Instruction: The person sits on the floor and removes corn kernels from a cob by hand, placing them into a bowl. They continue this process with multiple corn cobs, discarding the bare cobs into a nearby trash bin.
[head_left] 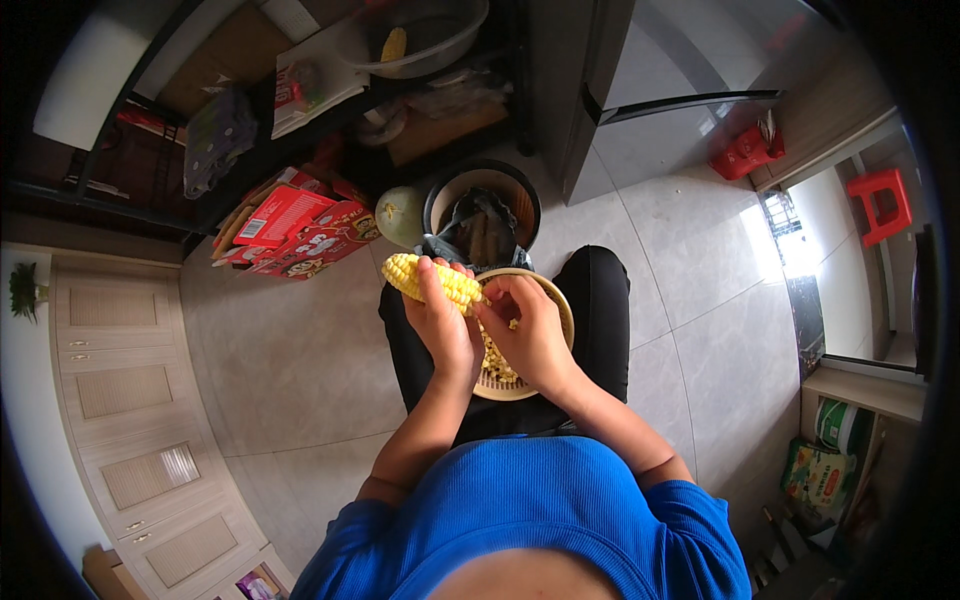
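Observation:
My left hand (445, 325) is wrapped round a yellow corn cob (432, 281), which points up and to the left. At the cob's right end, the fingers of my right hand (530, 330) are pinched against the kernels; whether a loose kernel is between them is hidden. Below both hands a round tan basket (568, 320) rests on my lap. Loose corn kernels (497, 368) lie in it, partly covered by my right hand and wrist.
Beyond my knees stands a bin (532, 205) lined with a dark bag. Beside it are a pale green melon-like thing (400, 216) and a red carton (310, 235). A clear plastic tub (455, 50) on the rack holds another cob (394, 44). A grey refrigerator (690, 60) stands at the far right.

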